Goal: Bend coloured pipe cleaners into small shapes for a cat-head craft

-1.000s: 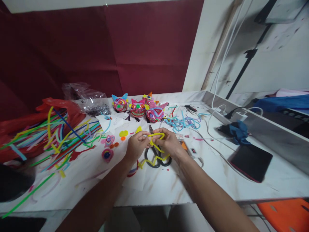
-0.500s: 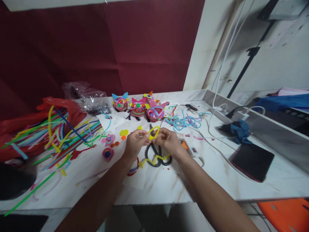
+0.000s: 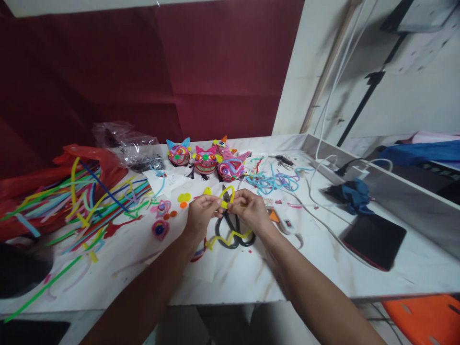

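A yellow pipe cleaner (image 3: 231, 190), bent into a loop, is pinched between both hands above the table. My left hand (image 3: 201, 211) grips its left side with closed fingertips. On the other side, my right hand (image 3: 249, 210) holds it between thumb and fingers. Black-handled scissors (image 3: 234, 242) lie beneath the hands, blades pointing away and partly hidden. Across their handles runs a zigzag yellow pipe cleaner (image 3: 219, 238). A round striped piece (image 3: 198, 252) is half covered by my left wrist. Pink flower-like pieces (image 3: 160, 229) and yellow discs (image 3: 184, 197) lie left of the hands.
Several colourful animal heads (image 3: 206, 160) stand at the back. Loose pipe cleaners (image 3: 89, 191) fill the left side beside a red plastic bag (image 3: 104, 158). Blue pipe cleaners (image 3: 273, 181) lie tangled behind my right hand. A power strip (image 3: 286, 225), cables and a black flat case (image 3: 375, 241) are at right.
The yellow loop has turned a little and shifted slightly in the fingers, its open part now more upright. Both hands stay in nearly the same place.
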`<state>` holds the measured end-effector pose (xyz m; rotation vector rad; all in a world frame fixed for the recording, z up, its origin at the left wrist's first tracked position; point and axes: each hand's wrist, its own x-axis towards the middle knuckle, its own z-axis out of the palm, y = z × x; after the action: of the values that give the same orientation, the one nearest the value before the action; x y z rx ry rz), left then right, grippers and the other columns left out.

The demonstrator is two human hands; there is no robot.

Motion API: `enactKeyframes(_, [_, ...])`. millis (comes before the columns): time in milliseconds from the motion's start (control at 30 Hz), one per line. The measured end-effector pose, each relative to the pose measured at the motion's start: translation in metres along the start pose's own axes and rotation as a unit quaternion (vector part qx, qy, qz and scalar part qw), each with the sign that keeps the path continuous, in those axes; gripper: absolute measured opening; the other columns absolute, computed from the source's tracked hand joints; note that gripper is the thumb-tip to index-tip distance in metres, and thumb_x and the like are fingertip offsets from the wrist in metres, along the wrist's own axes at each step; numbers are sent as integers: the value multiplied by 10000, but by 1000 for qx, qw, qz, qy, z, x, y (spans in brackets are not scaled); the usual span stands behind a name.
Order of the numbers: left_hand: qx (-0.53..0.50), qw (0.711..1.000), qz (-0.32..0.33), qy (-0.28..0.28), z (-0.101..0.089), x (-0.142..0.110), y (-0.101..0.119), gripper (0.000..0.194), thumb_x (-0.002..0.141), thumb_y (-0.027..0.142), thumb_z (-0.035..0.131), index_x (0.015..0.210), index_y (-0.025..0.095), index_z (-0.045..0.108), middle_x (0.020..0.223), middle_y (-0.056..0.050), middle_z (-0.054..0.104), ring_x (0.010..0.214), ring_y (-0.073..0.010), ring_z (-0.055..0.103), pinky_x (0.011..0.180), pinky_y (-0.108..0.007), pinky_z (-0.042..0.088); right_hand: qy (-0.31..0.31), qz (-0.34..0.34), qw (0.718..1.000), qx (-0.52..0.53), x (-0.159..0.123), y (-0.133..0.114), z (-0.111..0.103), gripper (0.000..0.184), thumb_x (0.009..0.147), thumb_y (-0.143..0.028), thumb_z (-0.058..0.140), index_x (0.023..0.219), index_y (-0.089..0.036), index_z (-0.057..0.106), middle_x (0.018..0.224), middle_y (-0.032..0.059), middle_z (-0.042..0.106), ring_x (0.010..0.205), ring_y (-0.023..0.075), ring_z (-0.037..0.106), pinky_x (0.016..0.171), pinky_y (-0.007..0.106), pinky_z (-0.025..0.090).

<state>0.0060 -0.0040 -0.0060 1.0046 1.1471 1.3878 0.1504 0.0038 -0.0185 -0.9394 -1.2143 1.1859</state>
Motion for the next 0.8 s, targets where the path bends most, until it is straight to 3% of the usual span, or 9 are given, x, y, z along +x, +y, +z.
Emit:
enactKeyframes(267, [-25, 1000, -9, -4, 4, -4, 2, 323, 585, 280, 816, 809, 139, 632, 640, 4, 660, 557, -110, 619, 515, -219, 511, 15, -6, 1000, 0, -1, -3, 1, 351, 542, -330, 814, 782, -199, 595, 560, -42, 657, 508, 158, 627, 564, 296, 519])
enactKeyframes(533, [1, 999, -22, -27, 2, -2, -1, 260, 601, 316, 806, 730, 127, 684, 633, -9, 653, 568, -96, 597, 509, -193, 500, -23, -8, 1000, -15, 0, 3, -2, 273, 620, -319, 768, 822, -203, 626, 622, -13, 694, 590, 183, 666, 624, 312, 540])
enactKeyframes(800, [-14, 999, -30, -19, 2, -3, -1, 262, 577, 302, 824, 709, 127, 681, 628, -5, 647, 567, -93, 595, 512, -193, 506, 2, -3, 1000, -9, 2, 8, -3, 270, 597, -262, 754, 834, -184, 649, 663, 2, 715, 615, 189, 674, 621, 313, 535])
